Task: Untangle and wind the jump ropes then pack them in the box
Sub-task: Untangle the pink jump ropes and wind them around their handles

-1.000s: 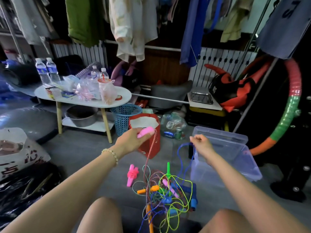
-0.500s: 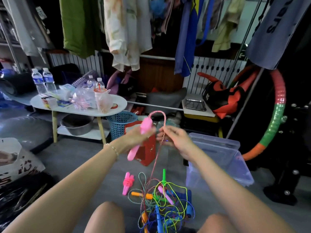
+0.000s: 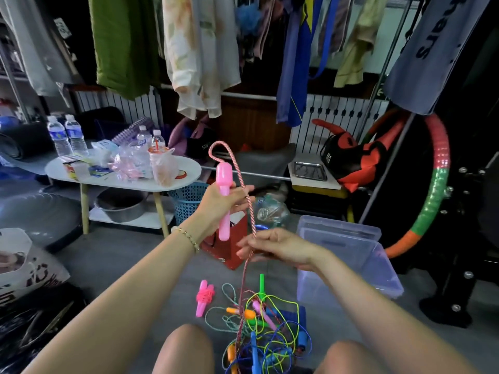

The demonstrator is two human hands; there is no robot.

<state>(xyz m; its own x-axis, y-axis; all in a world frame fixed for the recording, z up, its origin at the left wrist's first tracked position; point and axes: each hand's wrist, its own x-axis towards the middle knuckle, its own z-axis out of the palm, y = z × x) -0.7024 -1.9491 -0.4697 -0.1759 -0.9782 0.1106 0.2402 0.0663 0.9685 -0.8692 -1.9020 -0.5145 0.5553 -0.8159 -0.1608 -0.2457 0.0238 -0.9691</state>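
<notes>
My left hand (image 3: 220,202) grips a pink jump-rope handle (image 3: 224,201), held upright in front of me. Its pink braided rope (image 3: 249,214) loops out of the handle's top and hangs down past my right hand (image 3: 272,245), whose fingers pinch it just below the handle. The rope runs on down into a tangled pile of jump ropes (image 3: 264,327) on the floor between my knees: green, yellow, blue and orange cords with coloured handles. A wound pink rope bundle (image 3: 204,297) lies left of the pile. The clear plastic box (image 3: 348,263) stands open to the right.
A red paper bag (image 3: 229,252) stands behind my hands, a blue basket (image 3: 186,201) beyond it. A white low table (image 3: 121,176) with bottles and bags is at the left. A striped hoop (image 3: 432,193) leans at the right. Clothes hang on a rack behind.
My left hand has turned the pink handle upright and raised it. My right hand has slid down the pink rope, away from the handle. One second ago it held a blue rope.
</notes>
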